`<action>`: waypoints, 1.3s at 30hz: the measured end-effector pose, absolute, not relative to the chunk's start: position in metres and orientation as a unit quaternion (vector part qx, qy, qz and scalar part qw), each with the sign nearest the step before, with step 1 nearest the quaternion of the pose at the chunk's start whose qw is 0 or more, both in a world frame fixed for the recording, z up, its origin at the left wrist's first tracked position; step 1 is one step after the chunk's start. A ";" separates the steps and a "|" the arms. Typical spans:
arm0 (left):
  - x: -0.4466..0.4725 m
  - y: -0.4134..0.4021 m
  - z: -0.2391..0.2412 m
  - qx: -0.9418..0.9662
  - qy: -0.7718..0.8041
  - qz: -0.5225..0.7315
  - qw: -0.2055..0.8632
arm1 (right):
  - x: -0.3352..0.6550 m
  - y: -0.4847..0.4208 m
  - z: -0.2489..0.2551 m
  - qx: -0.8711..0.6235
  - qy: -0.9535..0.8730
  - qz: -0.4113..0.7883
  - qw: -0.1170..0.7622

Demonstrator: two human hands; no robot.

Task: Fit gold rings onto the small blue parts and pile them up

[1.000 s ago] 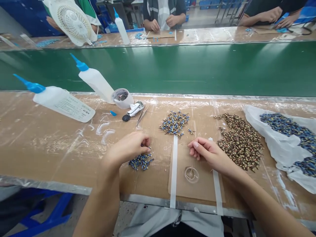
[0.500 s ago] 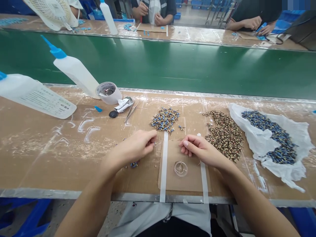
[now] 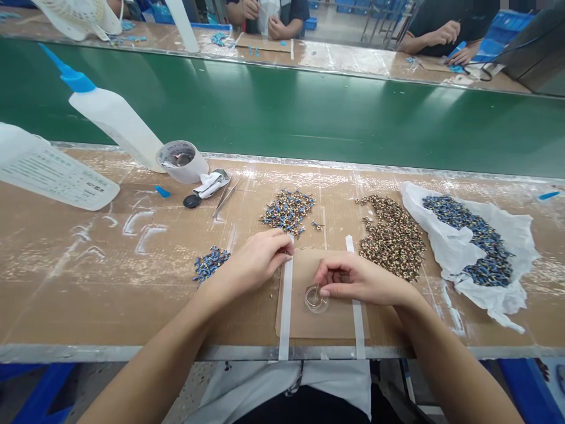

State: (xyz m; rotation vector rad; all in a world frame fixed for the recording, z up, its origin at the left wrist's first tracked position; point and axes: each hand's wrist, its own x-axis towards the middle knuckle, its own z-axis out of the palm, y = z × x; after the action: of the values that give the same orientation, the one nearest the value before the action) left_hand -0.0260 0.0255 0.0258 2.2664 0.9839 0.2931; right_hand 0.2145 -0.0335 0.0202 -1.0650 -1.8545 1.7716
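A brown cardboard workbench (image 3: 88,282) is fronting a green conveyor belt (image 3: 309,112), carrying two white squeeze bottles (image 3: 115,121) and three loose part heaps (image 3: 286,211). The left hand (image 3: 260,259) is pinching shut; the right hand (image 3: 357,280) is touching a clear round dish (image 3: 316,300) mid-bench, grip unclear.

Left grip (image 3: 260,258) and right grip (image 3: 355,281) are bare, forearms (image 3: 176,353) unsleeved, white shirt hem (image 3: 273,386) over dark trousers (image 3: 309,410).

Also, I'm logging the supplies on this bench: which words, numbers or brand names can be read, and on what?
Lying squeeze bottle, label: several printed lines, too small and blurred to read.
Tilted blue-capped squeeze bottle: no print shows.
Nothing else in view carries readable text.
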 end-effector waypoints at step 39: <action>0.005 0.010 0.001 0.623 0.364 0.133 0.680 | 0.224 -0.035 0.028 -0.518 -0.604 0.448 0.409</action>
State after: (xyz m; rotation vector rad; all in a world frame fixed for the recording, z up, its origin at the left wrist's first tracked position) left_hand 0.0050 0.0103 0.0008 1.3981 0.8168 0.2978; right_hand 0.2235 -0.0348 0.0277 -1.3045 -1.5206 1.1276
